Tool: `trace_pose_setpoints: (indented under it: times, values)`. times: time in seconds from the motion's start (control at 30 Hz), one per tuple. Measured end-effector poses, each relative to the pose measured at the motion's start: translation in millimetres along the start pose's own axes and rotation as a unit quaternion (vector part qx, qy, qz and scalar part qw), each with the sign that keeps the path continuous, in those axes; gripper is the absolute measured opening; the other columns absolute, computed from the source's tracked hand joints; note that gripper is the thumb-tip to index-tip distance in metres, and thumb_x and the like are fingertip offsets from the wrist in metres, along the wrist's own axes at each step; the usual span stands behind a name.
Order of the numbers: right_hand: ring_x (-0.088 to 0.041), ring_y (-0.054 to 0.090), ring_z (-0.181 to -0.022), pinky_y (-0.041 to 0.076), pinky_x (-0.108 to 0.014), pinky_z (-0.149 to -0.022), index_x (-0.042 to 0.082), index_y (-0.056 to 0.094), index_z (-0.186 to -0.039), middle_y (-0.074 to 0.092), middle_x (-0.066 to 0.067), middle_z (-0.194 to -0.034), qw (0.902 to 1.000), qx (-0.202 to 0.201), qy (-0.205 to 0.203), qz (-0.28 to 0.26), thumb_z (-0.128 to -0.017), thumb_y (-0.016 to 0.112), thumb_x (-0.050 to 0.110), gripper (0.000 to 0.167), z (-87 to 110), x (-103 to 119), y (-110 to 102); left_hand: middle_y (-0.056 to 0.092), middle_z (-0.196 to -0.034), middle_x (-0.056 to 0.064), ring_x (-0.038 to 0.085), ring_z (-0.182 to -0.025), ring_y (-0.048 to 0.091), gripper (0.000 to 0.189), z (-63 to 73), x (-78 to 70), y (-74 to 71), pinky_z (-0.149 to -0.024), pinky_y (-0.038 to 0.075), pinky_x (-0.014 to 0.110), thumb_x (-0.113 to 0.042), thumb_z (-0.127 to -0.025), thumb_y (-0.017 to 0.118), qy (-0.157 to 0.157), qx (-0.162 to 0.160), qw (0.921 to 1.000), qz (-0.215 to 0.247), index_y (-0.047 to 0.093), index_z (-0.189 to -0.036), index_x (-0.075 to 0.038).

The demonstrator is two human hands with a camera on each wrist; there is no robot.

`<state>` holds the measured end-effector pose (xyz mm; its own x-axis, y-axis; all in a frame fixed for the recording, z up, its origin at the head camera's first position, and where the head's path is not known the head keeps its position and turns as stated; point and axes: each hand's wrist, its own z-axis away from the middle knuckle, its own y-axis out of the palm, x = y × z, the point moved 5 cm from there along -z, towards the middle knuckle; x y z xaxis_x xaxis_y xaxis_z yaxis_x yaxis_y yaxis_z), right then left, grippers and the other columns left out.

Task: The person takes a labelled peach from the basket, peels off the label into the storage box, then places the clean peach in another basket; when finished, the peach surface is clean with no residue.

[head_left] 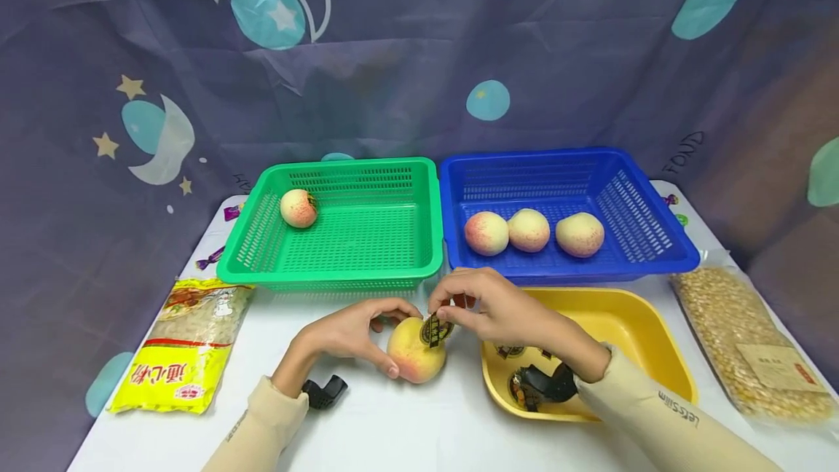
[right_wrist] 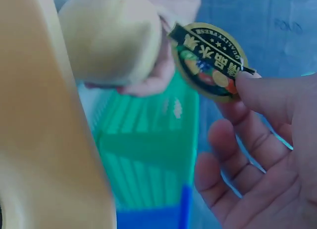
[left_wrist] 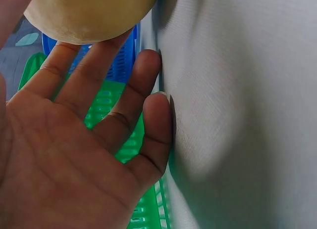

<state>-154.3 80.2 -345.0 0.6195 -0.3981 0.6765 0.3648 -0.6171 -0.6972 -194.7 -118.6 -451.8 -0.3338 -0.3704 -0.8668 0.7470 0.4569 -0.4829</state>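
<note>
Pinching a sticker [right_wrist: 210, 63], the right grip [head_left: 488, 304] is beside the peach [head_left: 413, 357] left grip [head_left: 350, 330] clasps.

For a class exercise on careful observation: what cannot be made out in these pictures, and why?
Head: part of the yellow tray, hidden by the right forearm.
Head: print on the label of the kernel bag, too small.
Left wrist: rest of the peach, cut off by the top edge.
Right wrist: the green basket, its mesh blurred.
</note>
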Motion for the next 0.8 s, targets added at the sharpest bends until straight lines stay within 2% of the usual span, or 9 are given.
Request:
trace_pose_setpoints:
  times: [0.23, 0.4, 0.7, 0.8]
  values:
    - [-0.003, 0.057, -0.07, 0.052, -0.023, -0.064, 0.015, 0.075, -0.109, 0.072, 0.007, -0.087, 0.9971, -0.026, 0.07, -0.015, -0.097, 0.068, 0.006, 0.017, 36.4, -17.3, -27.1, 0.066, -0.124, -0.009, 0.012, -0.116, 0.058, 0.075, 0.1, 0.7, -0.5, -0.092, 0.044, 0.036, -0.027, -0.064, 0.097, -0.016, -0.001, 0.9998, 0.015, 0.061, -0.13, -0.032]
    - [-0.004, 0.061, -0.073, 0.055, -0.024, -0.068, 0.013, 0.073, -0.112, 0.071, 0.007, -0.086, 0.9948, -0.04, 0.094, -0.008, -0.096, 0.068, 0.005, 0.019, 71.1, -33.2, -42.8, 0.066, -0.125, -0.008, 0.013, -0.116, 0.058, 0.075, -0.2, 0.4, 0.1, -0.092, 0.045, 0.037, -0.028, -0.065, 0.097, -0.016, 0.002, 0.9998, 0.015, 0.061, -0.13, -0.032]
    - [-0.002, 0.062, -0.082, 0.055, -0.023, -0.07, 0.012, 0.069, -0.119, 0.071, 0.006, -0.097, 0.9902, 0.014, 0.138, 0.011, -0.098, 0.068, 0.015, 0.022, 121.4, -42.8, -60.8, 0.065, -0.126, -0.006, 0.016, -0.117, 0.058, 0.074, 0.2, -2.1, 0.0, -0.093, 0.044, 0.039, -0.027, -0.066, 0.096, -0.014, 0.004, 0.9996, 0.025, 0.061, -0.131, -0.031]
    - [-0.002, 0.061, -0.085, 0.054, -0.024, -0.071, 0.013, 0.068, -0.122, 0.071, 0.001, -0.106, 0.9857, 0.047, 0.161, -0.01, -0.098, 0.068, 0.018, 0.025, 134.6, -44.0, -61.7, 0.065, -0.125, -0.006, 0.016, -0.116, 0.058, 0.074, -0.2, -3.1, -0.7, -0.092, 0.044, 0.039, -0.027, -0.066, 0.096, -0.013, 0.006, 0.9995, 0.03, 0.061, -0.131, -0.03]
